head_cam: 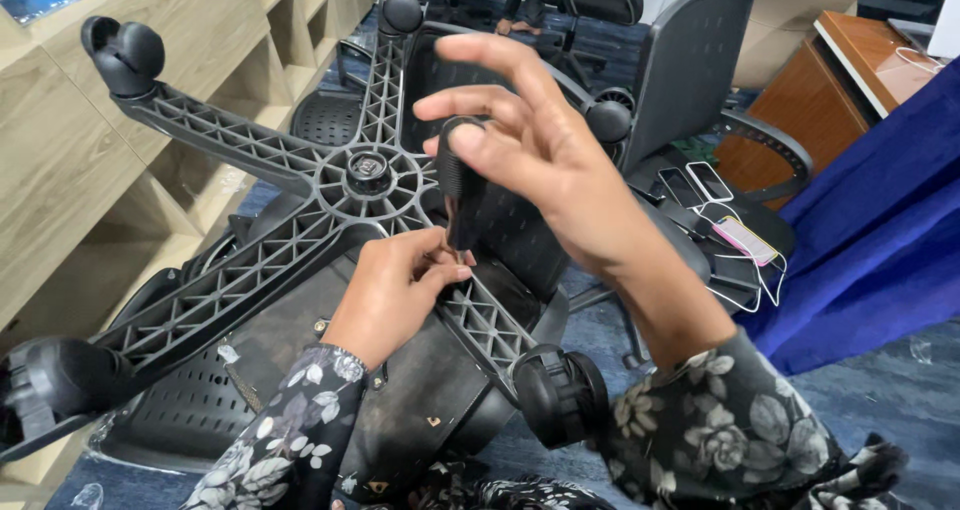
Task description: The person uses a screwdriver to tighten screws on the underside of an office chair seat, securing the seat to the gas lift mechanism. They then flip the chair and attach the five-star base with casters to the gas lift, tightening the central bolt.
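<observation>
Head view, right hand (545, 155) raised, fingers gripping black caster (458, 175), left hand (395, 280) fingers pinching its stem.

Blue carpeted floor (880, 400) carries the upturned office chair (300, 270), wooden shelving (60, 170) and another chair (690, 60).

Place: we take it for an office.
Signs: we see mesh chairs (690, 60), a wooden desk (800, 100), cubby shelves (300, 20), carpet (900, 390).
</observation>
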